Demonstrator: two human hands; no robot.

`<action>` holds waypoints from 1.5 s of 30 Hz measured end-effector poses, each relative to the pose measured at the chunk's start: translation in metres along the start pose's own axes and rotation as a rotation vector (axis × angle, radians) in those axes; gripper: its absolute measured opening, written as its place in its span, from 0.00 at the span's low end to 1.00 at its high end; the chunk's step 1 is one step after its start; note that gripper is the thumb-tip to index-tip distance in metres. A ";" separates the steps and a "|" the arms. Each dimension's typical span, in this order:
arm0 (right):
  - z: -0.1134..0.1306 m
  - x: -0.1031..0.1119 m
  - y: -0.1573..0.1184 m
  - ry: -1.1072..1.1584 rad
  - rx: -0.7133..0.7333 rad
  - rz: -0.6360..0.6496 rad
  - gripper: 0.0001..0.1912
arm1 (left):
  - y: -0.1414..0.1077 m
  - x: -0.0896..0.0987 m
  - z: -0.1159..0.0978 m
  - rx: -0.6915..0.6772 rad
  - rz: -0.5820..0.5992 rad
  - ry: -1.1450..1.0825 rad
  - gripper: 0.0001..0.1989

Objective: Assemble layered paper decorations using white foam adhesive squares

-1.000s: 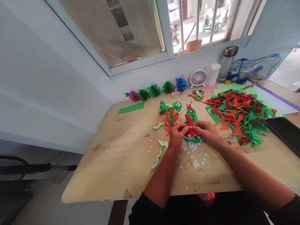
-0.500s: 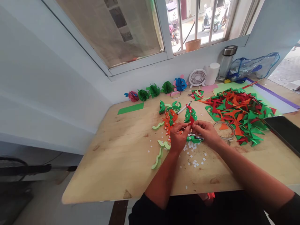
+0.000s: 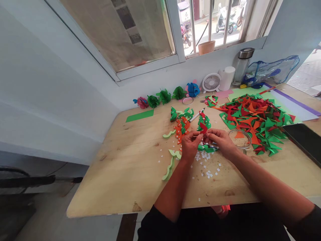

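Between my two hands is a red paper piece (image 3: pixel 203 128), its curved end sticking up above the fingertips. My left hand (image 3: pixel 191 144) pinches it between thumb and fingers. From the other side, my right hand (image 3: pixel 219 139) closes its fingertips on its lower part, which is partly hidden. Just beyond them lie green and red paper pieces (image 3: pixel 204 117) dotted with white squares. Orange dotted pieces (image 3: pixel 181 131) are left of them. Below the fingers are a green paper strip (image 3: pixel 207 148) and many loose white squares (image 3: pixel 206 156).
A large heap of red, orange and green paper scraps (image 3: pixel 255 120) covers the right side, with a tape ring (image 3: pixel 240 139) and a phone (image 3: pixel 304 140) beside it. Pale green wavy strips (image 3: pixel 168 170) lie left. A fan (image 3: pixel 211 82) and glass bottle (image 3: pixel 242 67) stand at the back.
The red paper piece has turned between my fingers, and more of its curved end now shows above them. Both hands stay in nearly the same place.
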State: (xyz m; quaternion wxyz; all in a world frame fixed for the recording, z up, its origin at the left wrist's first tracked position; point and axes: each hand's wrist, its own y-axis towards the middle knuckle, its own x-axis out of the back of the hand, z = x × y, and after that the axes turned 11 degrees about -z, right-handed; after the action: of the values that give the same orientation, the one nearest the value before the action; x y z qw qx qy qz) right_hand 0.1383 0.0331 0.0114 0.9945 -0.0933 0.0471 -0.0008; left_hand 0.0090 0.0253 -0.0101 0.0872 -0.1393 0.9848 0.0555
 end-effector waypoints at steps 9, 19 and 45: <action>-0.001 -0.001 0.000 0.053 -0.034 -0.025 0.08 | -0.001 -0.003 -0.003 0.033 -0.016 -0.031 0.07; -0.002 -0.001 -0.001 0.066 -0.040 -0.020 0.08 | -0.001 -0.001 -0.002 0.001 0.035 -0.027 0.05; 0.000 -0.001 -0.001 0.072 -0.051 0.005 0.07 | 0.001 0.002 0.003 -0.109 0.046 0.054 0.05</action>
State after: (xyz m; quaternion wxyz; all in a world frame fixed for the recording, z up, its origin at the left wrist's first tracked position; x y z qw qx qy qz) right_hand 0.1378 0.0321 0.0120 0.9894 -0.1186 0.0833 -0.0007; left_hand 0.0074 0.0258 -0.0129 0.0515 -0.1226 0.9853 0.1072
